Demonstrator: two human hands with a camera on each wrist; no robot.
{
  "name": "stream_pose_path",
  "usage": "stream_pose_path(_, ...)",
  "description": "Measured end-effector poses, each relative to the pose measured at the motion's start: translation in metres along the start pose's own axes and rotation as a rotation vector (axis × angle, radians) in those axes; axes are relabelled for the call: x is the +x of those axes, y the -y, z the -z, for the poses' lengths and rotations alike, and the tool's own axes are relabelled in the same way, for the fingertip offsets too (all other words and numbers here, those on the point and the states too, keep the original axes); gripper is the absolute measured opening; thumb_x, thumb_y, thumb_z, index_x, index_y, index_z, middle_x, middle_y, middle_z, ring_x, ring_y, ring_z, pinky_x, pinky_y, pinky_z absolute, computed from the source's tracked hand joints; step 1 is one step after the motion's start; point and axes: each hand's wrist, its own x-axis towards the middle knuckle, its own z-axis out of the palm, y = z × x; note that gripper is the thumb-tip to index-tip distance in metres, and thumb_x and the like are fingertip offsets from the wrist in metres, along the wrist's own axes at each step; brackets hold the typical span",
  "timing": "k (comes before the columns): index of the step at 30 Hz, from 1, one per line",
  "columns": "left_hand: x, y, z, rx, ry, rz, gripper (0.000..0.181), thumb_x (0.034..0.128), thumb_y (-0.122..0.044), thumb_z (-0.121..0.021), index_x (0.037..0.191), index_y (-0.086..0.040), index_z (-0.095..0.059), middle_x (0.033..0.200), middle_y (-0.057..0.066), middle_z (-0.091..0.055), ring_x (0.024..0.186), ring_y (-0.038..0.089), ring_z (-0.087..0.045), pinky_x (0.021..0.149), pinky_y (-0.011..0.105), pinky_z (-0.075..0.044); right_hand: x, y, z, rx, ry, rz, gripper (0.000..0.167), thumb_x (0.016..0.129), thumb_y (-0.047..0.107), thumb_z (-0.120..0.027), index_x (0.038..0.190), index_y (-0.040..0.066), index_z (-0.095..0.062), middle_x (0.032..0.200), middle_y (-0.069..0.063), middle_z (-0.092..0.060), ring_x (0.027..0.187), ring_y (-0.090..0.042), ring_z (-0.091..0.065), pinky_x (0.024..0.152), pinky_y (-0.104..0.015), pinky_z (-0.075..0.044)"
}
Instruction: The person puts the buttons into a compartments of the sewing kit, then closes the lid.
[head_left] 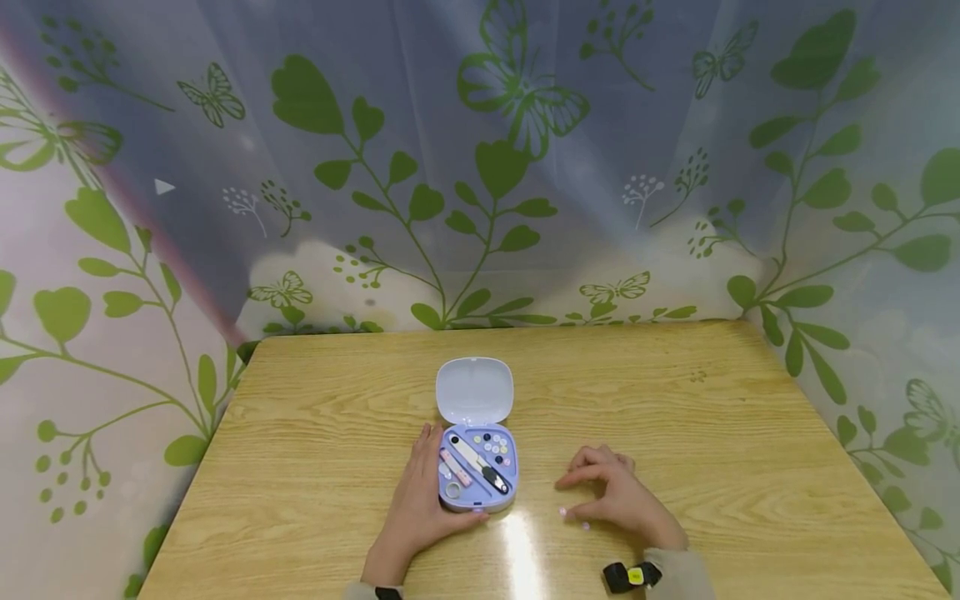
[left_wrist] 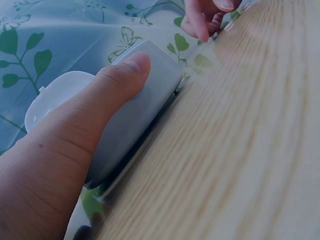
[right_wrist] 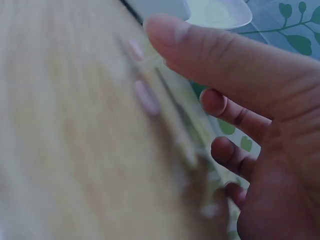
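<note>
A lilac sewing box (head_left: 504, 500) stands on the table with its white lid (head_left: 475, 390) raised. My left hand (head_left: 420, 510) holds it, fingers along the left side and thumb across the front. Inside lie thread snips (head_left: 491, 477) with a black end, a pink patterned strip (head_left: 455, 468), a silver ring (head_left: 453, 490) and several small buttons (head_left: 495, 442). My right hand (head_left: 618, 498) hovers over the table right of the box, thumb and forefinger apart with nothing seen between them. By its thumb are two pink buttons, one nearer the box (head_left: 562, 512) and the other closer to me (head_left: 586, 526).
The wooden table (head_left: 315, 400) reaches back to a curtain (head_left: 405, 250) printed with leaves and butterflies. A black band with a yellow label (head_left: 635, 576) is on the right wrist. Light glares off the tabletop in front of the box.
</note>
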Motion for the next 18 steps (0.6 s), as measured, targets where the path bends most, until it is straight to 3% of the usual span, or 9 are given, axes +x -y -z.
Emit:
stream_pose_path(2,0.0,0.001,0.0,-0.004,0.006,0.005,0.138,0.057,-0.077,-0.079,0.158,-0.003,-0.019,0.162,0.016,-0.023,0.15,0.031,-0.015,0.12,0.053,-0.02,-0.001,-0.003,-0.002,0.012,0.0,0.012,0.034,0.065,0.029,-0.091,0.097,0.025,-0.079,0.097,0.011,-0.06,0.094,-0.011,-0.044,0.09,-0.044,-0.014)
stream_pose_path(9,-0.001,0.002,-0.001,-0.001,0.01,0.003,0.139,0.0564,-0.076,-0.08,0.157,-0.003,-0.019,0.162,0.015,-0.024,0.15,0.031,-0.014,0.12,0.052,-0.019,-0.003,0.028,-0.003,0.063,-0.052,0.095,0.027,0.06,0.004,-0.09,0.085,0.01,-0.079,0.087,-0.006,-0.056,0.085,-0.019,-0.041,0.085,-0.041,-0.012)
stream_pose_path(18,0.001,0.001,0.0,-0.003,-0.002,-0.005,0.138,0.0571,-0.077,-0.079,0.158,-0.004,-0.019,0.162,0.015,-0.024,0.15,0.033,-0.016,0.119,0.053,-0.021,-0.002,0.028,-0.006,0.057,-0.092,0.132,0.02,0.062,0.001,-0.089,0.076,0.012,-0.079,0.08,-0.006,-0.051,0.077,-0.019,-0.037,0.08,-0.035,-0.009)
